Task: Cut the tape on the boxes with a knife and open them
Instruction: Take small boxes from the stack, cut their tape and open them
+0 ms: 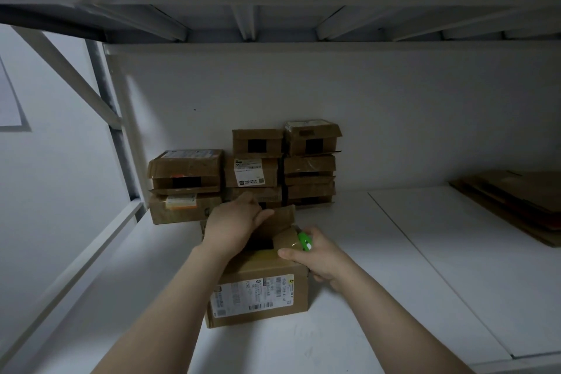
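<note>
A brown cardboard box (258, 294) with a white shipping label on its front stands on the white shelf in front of me. Its top flaps are lifted and the dark inside shows. My left hand (233, 225) grips the far flap (280, 217) and holds it up. My right hand (315, 255) is at the box's right top edge, thumb pressing on the near flap, fingers curled round a small green knife (304, 240). Whether the blade is out cannot be seen.
Several small cardboard boxes (246, 173) are stacked against the back wall, some with open flaps. Flattened cardboard sheets (522, 203) lie at the far right of the shelf (394, 252). A metal shelf deck hangs low overhead, and a frame post (106, 118) stands at the left.
</note>
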